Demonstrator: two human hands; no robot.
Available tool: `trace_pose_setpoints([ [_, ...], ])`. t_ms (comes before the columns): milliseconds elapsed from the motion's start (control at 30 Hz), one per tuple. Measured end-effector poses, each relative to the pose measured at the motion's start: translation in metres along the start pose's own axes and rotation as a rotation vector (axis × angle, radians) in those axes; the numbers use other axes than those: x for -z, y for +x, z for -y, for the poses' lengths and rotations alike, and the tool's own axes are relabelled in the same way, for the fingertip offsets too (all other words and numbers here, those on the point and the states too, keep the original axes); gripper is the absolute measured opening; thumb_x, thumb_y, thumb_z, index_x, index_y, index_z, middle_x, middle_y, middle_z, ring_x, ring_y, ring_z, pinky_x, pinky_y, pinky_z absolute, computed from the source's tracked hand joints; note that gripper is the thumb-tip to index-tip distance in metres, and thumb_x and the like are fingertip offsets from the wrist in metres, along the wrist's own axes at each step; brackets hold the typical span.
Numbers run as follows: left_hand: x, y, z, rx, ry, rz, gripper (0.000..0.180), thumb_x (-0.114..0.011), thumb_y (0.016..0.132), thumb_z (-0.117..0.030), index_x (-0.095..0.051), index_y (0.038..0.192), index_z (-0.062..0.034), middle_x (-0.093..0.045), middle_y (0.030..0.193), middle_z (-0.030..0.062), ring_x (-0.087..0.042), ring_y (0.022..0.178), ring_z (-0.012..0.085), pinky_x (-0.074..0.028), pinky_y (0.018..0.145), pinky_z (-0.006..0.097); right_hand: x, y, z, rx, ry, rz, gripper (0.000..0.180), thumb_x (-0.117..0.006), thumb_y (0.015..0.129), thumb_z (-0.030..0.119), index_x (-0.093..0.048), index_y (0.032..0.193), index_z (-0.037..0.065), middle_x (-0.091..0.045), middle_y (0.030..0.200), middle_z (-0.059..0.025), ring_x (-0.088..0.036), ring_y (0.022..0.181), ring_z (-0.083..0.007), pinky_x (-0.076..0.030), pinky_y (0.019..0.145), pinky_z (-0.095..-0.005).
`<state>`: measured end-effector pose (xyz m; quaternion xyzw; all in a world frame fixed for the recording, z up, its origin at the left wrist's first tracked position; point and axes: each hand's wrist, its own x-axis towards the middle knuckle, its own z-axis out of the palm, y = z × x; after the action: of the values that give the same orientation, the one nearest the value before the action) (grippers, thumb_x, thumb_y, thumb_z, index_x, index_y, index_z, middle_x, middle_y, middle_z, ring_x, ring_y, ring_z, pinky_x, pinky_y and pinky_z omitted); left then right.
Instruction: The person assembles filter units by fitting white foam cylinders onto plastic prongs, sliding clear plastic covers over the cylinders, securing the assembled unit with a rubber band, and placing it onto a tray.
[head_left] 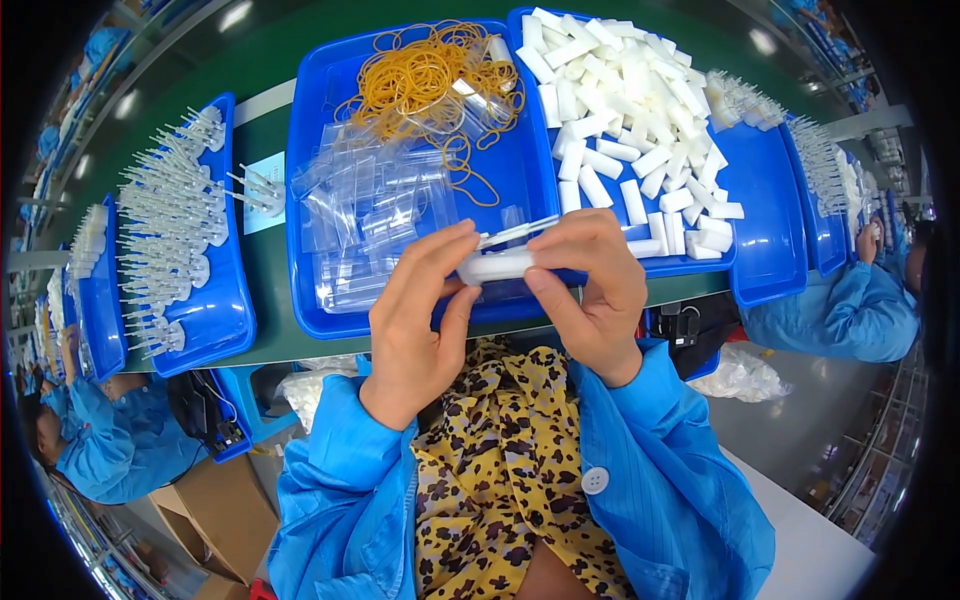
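"Well, starting with the left grip [415, 310]: spread or closed?"

"Closed, pinching one end of a white foam block [500, 267]."

"And at the right grip [598, 285]?"

"Clamped too, on the other end of the same block. Lying roughly level, right between both grips, held up over the near part of a blue tray [325, 80]."

"Touching anything else?"

"Yes, slim white strips [515, 235] just beyond the block, reaching from grip to grip; too small to make out in detail."

"Beyond the left grip?"

"Look for clear plastic sleeves [375, 190] heaped in that tray, then, farther off, tan rubber bands [430, 80] in a tangle."

"Beyond the right grip?"

"See a pile of loose foam blocks [640, 110] in a second blue tray [655, 267]."

"And left of the left grip?"

"Well apart from it, find spiky white plastic parts [175, 230] in a third blue tray [230, 300], resting on a green worktop [272, 270]."
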<state>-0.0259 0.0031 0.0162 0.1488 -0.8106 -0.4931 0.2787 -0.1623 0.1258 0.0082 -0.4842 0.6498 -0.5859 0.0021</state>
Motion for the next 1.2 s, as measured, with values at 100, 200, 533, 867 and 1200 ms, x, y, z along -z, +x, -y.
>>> trace_pose_setpoints([
  [100,0.000,0.000,0.000,-0.026,0.028,0.018,0.044,-0.061,0.077,0.013,-0.059,0.118,-0.0016,-0.055,0.122,0.0168,-0.060,0.106,0.0282,-0.057,0.078,0.031,0.001,-0.001,-0.001,0.020,-0.017,0.038,0.016,-0.070,0.075,0.000,-0.065,0.090,0.004,-0.064,0.094,-0.0099,-0.059,0.088,-0.0245,-0.048,0.075,-0.0317],
  [200,0.003,-0.001,0.005,-0.053,0.067,0.038,0.045,-0.065,0.075,0.010,-0.060,0.117,-0.0016,-0.054,0.113,0.0149,-0.059,0.100,0.0252,-0.055,0.074,0.029,0.009,0.002,-0.003,-0.010,0.028,-0.022,0.016,-0.069,0.076,0.001,-0.064,0.091,0.004,-0.064,0.094,-0.0102,-0.059,0.087,-0.0240,-0.047,0.074,-0.0315],
  [533,0.009,-0.002,0.001,0.182,-0.357,0.082,0.030,-0.061,0.081,0.009,-0.060,0.111,0.0009,-0.047,0.122,0.0118,-0.057,0.107,0.0190,-0.057,0.079,0.025,0.045,0.021,-0.047,-0.097,-0.683,0.089,0.020,-0.069,0.069,0.003,-0.063,0.087,0.006,-0.062,0.085,-0.0090,-0.056,0.076,-0.0287,-0.043,0.067,-0.0389],
  [867,0.012,-0.001,0.000,0.174,-0.331,0.026,0.012,-0.055,0.091,0.001,-0.063,0.099,0.0020,-0.054,0.116,0.0112,-0.057,0.098,0.0143,-0.050,0.075,0.024,0.042,0.017,-0.042,-0.099,-0.712,-0.068,0.015,-0.061,0.070,0.001,-0.061,0.085,0.005,-0.058,0.078,-0.0104,-0.056,0.064,-0.0269,-0.044,0.059,-0.0359],
  [1200,0.003,-0.005,0.004,0.108,-0.216,-0.045,0.013,-0.058,0.090,0.000,-0.065,0.102,0.0025,-0.052,0.119,0.0122,-0.058,0.097,0.0147,-0.053,0.073,0.024,0.019,0.005,0.013,-0.406,0.543,-0.036,0.025,-0.058,0.091,0.003,-0.047,0.113,0.000,-0.060,0.100,-0.0112,-0.053,0.081,-0.0075,-0.042,0.064,-0.0188],
])
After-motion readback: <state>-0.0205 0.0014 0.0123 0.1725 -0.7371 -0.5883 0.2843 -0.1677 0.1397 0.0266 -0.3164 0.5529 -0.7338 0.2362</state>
